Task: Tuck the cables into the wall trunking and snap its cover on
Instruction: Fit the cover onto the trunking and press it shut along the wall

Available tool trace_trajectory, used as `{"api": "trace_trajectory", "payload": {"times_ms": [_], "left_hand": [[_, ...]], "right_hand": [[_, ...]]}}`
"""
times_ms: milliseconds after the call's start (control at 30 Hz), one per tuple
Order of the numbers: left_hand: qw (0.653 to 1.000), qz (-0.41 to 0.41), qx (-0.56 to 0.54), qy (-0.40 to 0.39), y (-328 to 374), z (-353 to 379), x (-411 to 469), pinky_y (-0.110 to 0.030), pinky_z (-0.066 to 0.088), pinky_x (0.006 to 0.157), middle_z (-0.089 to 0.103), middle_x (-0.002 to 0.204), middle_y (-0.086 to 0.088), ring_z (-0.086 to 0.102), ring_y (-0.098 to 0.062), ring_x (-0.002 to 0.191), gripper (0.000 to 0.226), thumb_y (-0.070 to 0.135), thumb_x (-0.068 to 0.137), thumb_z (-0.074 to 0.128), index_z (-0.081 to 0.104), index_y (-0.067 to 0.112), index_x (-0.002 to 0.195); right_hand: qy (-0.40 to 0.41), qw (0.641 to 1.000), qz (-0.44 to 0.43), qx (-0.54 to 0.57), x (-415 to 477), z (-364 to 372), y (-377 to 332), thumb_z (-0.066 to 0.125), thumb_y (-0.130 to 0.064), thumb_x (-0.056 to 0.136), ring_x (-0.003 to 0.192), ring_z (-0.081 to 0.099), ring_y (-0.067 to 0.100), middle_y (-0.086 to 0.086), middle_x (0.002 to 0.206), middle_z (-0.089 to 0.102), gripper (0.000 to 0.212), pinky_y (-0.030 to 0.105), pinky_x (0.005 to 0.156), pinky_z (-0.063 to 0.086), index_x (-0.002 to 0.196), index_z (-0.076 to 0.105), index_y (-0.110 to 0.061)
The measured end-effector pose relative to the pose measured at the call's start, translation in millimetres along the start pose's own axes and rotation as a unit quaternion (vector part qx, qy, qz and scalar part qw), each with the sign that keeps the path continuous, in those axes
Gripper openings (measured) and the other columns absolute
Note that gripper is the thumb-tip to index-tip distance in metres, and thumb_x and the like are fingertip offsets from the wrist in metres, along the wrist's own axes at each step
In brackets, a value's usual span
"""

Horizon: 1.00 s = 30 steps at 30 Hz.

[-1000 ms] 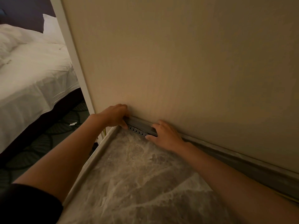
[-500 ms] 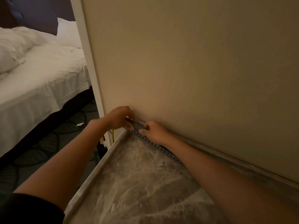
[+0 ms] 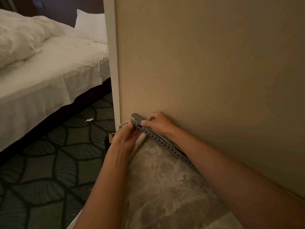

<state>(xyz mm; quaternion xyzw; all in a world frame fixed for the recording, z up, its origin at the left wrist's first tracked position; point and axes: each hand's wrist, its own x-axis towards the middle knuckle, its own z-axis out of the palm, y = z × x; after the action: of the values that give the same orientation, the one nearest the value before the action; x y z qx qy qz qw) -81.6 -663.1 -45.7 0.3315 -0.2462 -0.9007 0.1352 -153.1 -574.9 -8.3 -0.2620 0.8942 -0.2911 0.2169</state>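
Both hands are at the left end of the trunking (image 3: 165, 143); it's a grey slotted channel lying along the foot of the wall (image 3: 206, 71), where wall meets the marble bench (image 3: 165, 187); its long axis runs from the wall's corner trim (image 3: 113, 63) at upper left down to lower right, where it disappears behind my right forearm.

Left hand (image 3: 126, 138): grip pressed together, pinching the near slotted side of the trunking right at its end; a grey cable (image 3: 123, 124) loops out past that end, just beside the fingertips, so it's not fully tucked.

Right hand (image 3: 159, 123): sits against the wall just right of the end; fingers curled in on the cover (image 3: 137, 116), a grey strip whose free end sticks up and left, tilted above the channel rather than seated; a bit of yellow cable (image 3: 135, 120) shows in the gap between cover and channel, and more yellow shows further along near the forearm.

My read: cover isn't snapped at this end yet; cables are still partly proud of the channel.

The relation that matters: the rest of the trunking lies down-right from both grips, along the wall; the cover end lies up-left of the right grip; the loose grey loop is nearest the left hand. So I'd guess left pushes the loop in while right presses the cover down and then walks rightward along the axis; risk is pinching the yellow cable under the lip.

Can't tell how far the cover is seated further right; my forearm hides it.
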Motion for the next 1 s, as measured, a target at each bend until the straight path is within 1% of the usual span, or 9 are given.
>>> {"api": "trace_trajectory", "payload": {"times_ms": [67, 167, 233, 333, 433, 500, 633, 800, 1000], "left_hand": [[0.999, -0.005, -0.031, -0.016, -2.7, -2.4, 0.8, -0.041, 0.043, 0.094, 0.068, 0.062, -0.018, 0.068, -0.024, 0.057, 0.032, 0.01, 0.101, 0.03, 0.052, 0.003, 0.079], [0.998, -0.019, -0.056, -0.023, -3.4, -7.1, 5.9, -0.034, 0.058, 0.056, 0.069, 0.051, -0.013, 0.069, -0.019, 0.045, 0.025, 0.01, 0.098, 0.038, 0.055, 0.003, 0.081], [0.997, -0.029, -0.072, -0.02, -2.1, -8.9, 9.0, -0.034, 0.056, 0.046, 0.069, 0.051, -0.013, 0.069, -0.02, 0.045, 0.023, 0.009, 0.096, 0.043, 0.056, 0.003, 0.077], [0.997, -0.041, -0.063, -0.035, -0.2, -11.4, 11.0, -0.034, 0.057, 0.048, 0.069, 0.052, -0.011, 0.07, -0.019, 0.047, 0.022, 0.012, 0.094, 0.048, 0.056, 0.006, 0.075], [0.997, -0.044, -0.051, -0.033, 0.6, -13.5, 13.1, -0.033, 0.057, 0.048, 0.07, 0.052, -0.01, 0.07, -0.018, 0.048, 0.021, 0.014, 0.093, 0.051, 0.058, 0.008, 0.074], [0.997, -0.045, -0.049, -0.024, 0.9, -13.8, 14.6, -0.033, 0.058, 0.048, 0.07, 0.052, -0.01, 0.07, -0.019, 0.047, 0.02, 0.014, 0.092, 0.053, 0.058, 0.007, 0.073], [0.997, -0.048, -0.053, -0.028, 0.5, -15.1, 15.5, -0.036, 0.058, 0.052, 0.07, 0.054, -0.011, 0.07, -0.02, 0.049, 0.016, 0.015, 0.09, 0.056, 0.059, 0.007, 0.075], [0.997, -0.048, -0.055, -0.03, 0.6, -15.2, 17.3, -0.038, 0.059, 0.055, 0.07, 0.054, -0.01, 0.071, -0.019, 0.05, 0.016, 0.017, 0.089, 0.057, 0.06, 0.007, 0.077], [0.997, -0.051, -0.05, -0.03, 1.3, -12.1, 15.5, -0.035, 0.059, 0.057, 0.063, 0.083, -0.011, 0.063, -0.02, 0.079, 0.014, 0.018, 0.089, 0.056, 0.058, 0.007, 0.082]], "right_hand": [[0.002, 0.999, -0.007, -0.034, 5.2, 1.6, -1.8, 0.061, -0.036, 0.086, 0.105, 0.061, 0.026, 0.011, 0.114, 0.066, 0.035, 0.024, 0.075, 0.039, 0.107, 0.065, -0.008], [0.001, 0.995, -0.052, -0.08, 8.9, -2.3, -3.3, 0.059, -0.037, 0.087, 0.111, 0.058, 0.023, 0.007, 0.124, 0.063, 0.037, 0.028, 0.086, 0.044, 0.118, 0.062, -0.016], [-0.002, 0.994, -0.071, -0.083, 9.2, -7.9, -5.0, 0.056, -0.034, 0.09, 0.108, 0.061, 0.022, 0.007, 0.121, 0.065, 0.035, 0.03, 0.089, 0.046, 0.118, 0.063, -0.013], [-0.023, 0.995, -0.075, -0.063, 12.2, -13.2, -7.5, 0.054, -0.031, 0.092, 0.107, 0.063, 0.022, 0.011, 0.118, 0.067, 0.037, 0.032, 0.094, 0.048, 0.117, 0.065, -0.006], [-0.037, 0.995, -0.067, -0.064, 14.7, -11.7, -11.3, 0.057, -0.029, 0.091, 0.091, 0.063, 0.019, 0.012, 0.107, 0.071, 0.031, 0.027, 0.081, 0.047, 0.107, 0.07, -0.006], [-0.043, 0.994, -0.064, -0.075, 15.0, -9.9, -14.0, 0.057, -0.028, 0.09, 0.085, 0.063, 0.019, 0.014, 0.101, 0.073, 0.029, 0.028, 0.079, 0.047, 0.101, 0.072, -0.005], [-0.045, 0.994, -0.065, -0.074, 12.8, -11.0, -16.8, 0.058, -0.026, 0.09, 0.096, 0.068, 0.025, 0.015, 0.101, 0.073, 0.03, 0.037, 0.091, 0.052, 0.102, 0.072, -0.003], [-0.042, 0.992, -0.074, -0.09, 11.1, -13.4, -19.3, 0.06, -0.025, 0.088, 0.094, 0.068, 0.025, 0.014, 0.099, 0.074, 0.028, 0.039, 0.09, 0.053, 0.102, 0.073, -0.005], [-0.034, 0.992, -0.077, -0.093, 6.8, -17.4, -21.7, 0.062, -0.027, 0.087, 0.096, 0.068, 0.021, 0.01, 0.104, 0.074, 0.028, 0.037, 0.091, 0.053, 0.107, 0.072, -0.01]]}}
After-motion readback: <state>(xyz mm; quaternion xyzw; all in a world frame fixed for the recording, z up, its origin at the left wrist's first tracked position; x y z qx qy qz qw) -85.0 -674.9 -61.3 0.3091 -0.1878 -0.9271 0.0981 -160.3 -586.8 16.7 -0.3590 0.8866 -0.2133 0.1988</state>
